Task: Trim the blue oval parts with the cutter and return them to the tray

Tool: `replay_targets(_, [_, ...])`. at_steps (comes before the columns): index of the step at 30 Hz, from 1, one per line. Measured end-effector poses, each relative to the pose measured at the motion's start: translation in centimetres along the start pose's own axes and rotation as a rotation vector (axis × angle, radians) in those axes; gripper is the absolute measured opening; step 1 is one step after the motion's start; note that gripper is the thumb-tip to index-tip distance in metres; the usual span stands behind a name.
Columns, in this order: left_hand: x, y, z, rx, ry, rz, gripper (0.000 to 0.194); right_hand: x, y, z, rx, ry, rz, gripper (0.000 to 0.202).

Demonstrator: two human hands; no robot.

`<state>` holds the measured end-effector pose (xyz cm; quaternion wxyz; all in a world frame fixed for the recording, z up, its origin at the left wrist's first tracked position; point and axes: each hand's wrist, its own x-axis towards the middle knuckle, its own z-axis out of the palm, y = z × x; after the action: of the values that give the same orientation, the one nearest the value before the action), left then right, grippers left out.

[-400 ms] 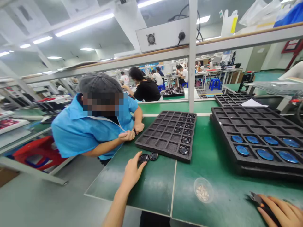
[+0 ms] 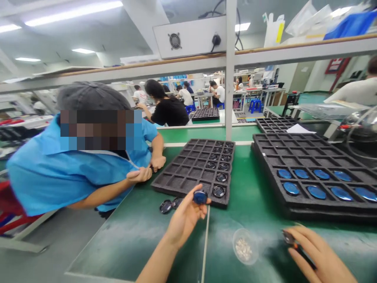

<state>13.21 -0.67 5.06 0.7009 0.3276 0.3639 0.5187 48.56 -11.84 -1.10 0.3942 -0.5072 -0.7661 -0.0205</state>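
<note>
Smooth, glossy green worktable [image 2: 118,247] w/ a pale seam fills most of the foreground. At its L side sits a person in a light-blue short-sleeved top & dark-grey cloth cap [image 2: 38,173], fists close together near the tray edge; can't tell what they hold. On the R, a stack of black, rough-textured foam trays [image 2: 318,212], gridded in square pockets; 8 shiny blue round discs [image 2: 291,188] lie in its 2 nearest rows. Mid-table, a single black foam tray [image 2: 188,169], approx 10 glossy black round pieces [image 2: 218,191] along its R side. Overhead shelf: white box w/ round fan grille & black plug [image 2: 191,37]; R of it, a white container w/ yellow label [image 2: 279,31], print too small to read. Far wall: red-framed sign [image 2: 337,65], also unreadable.

Person's L hand [image 2: 187,220] is part open, palm up, fingertips pinching a dark-blue, black-rimmed disc [image 2: 200,196] in front of the single tray's near edge; can't tell if disc & tray touch. R hand [image 2: 315,247], fingers loosely closed, grips a black-handled metal-tipped tool w/ orange spot [image 2: 288,237] above the table.

Btwn hands: clear, shallow round cup [image 2: 241,232] of tiny pale bits [image 2: 244,249]. Just beside L wrist: 2 loose black discs [image 2: 165,206], one partly hidden.
</note>
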Motion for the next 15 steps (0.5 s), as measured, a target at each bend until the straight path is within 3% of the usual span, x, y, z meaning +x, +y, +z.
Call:
replay_targets(4, [3.1,-2.3,5.6,-0.019,-0.212,-0.161,0.062,8.8,-4.3,1.3,0.301,-0.016,0.038,0.018])
replay_targets(7, [4.7,-3.9,7.9,0.054,-0.304,-0.128,0.053,13.5,-4.6,3.5,0.496,0.014,0.188,0.014])
replay_targets(10, [5.5,-4.9,8.6,0.155,-0.348,-0.088,0.05,15.1,-3.5,5.2,0.547,0.013,0.263,0.014])
replay_targets(15, [5.8,-5.4,7.9,0.302,-0.311,-0.063,0.057,14.3,-2.3,5.6,0.651,-0.029,0.326,0.011])
